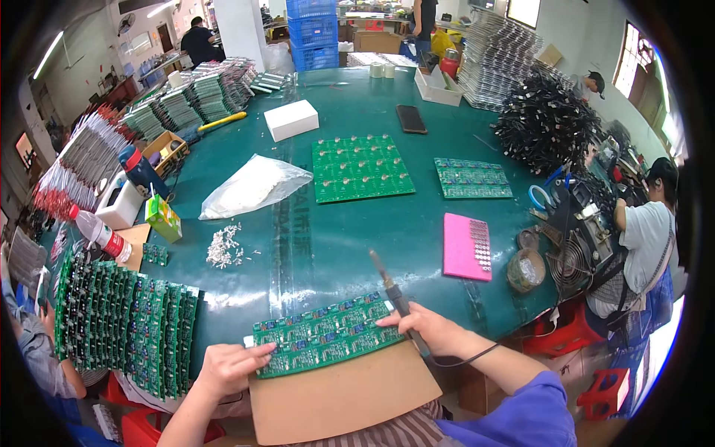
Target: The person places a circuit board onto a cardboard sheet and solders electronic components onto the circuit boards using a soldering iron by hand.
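Note:
A green circuit board panel (328,335) full of small components lies in front of me, partly over a brown cardboard sheet (342,402). My left hand (232,366) grips the panel's left end, fingertips on its top face beside a small white piece. In my right hand (432,328) is a soldering iron (398,298), its tip pointing up and away from the panel. Fingers of that same hand also press on the panel's right end. A cable runs from the iron's handle past my right forearm.
To the left stand several rows of populated boards (126,328). Ahead lie white bits (226,247), a plastic bag (257,186), a larger green panel (363,167) and a pink foam block (466,246). At right are a solder coil (526,270), a fan (572,257) and black cables (547,119).

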